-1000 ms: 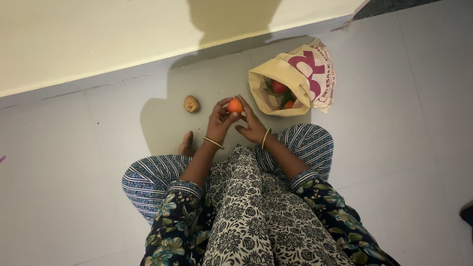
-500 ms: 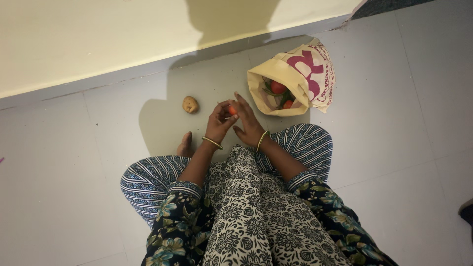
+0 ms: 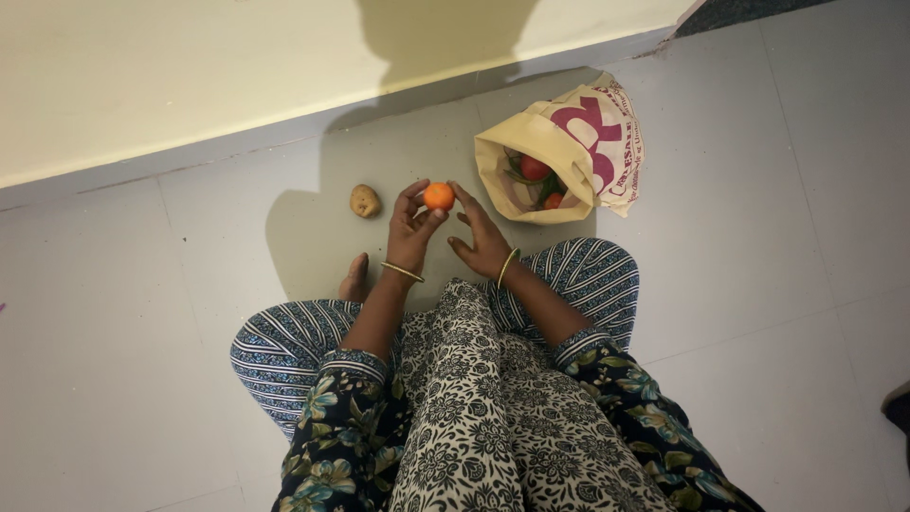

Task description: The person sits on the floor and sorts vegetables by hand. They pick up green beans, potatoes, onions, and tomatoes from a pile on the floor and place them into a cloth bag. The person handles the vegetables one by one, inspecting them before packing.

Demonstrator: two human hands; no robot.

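Note:
I sit cross-legged on a grey tiled floor. My left hand (image 3: 410,230) holds a small orange-red tomato (image 3: 438,196) up at its fingertips. My right hand (image 3: 479,235) is beside it with fingers spread, just apart from the tomato and holding nothing. A brown potato (image 3: 364,201) lies on the floor to the left of my left hand. To the right, a cream cloth bag (image 3: 578,142) with a magenta print lies open on its side, with red tomatoes (image 3: 535,168) and green vegetables inside.
A cream wall with a grey skirting (image 3: 237,133) runs along the far side. My bare foot (image 3: 356,278) pokes out near the left knee. Grey floor tiles (image 3: 758,237) stretch to the right and left.
The tomato was between both hands; now my left hand alone holds it, raised slightly left, and my right hand has come off it.

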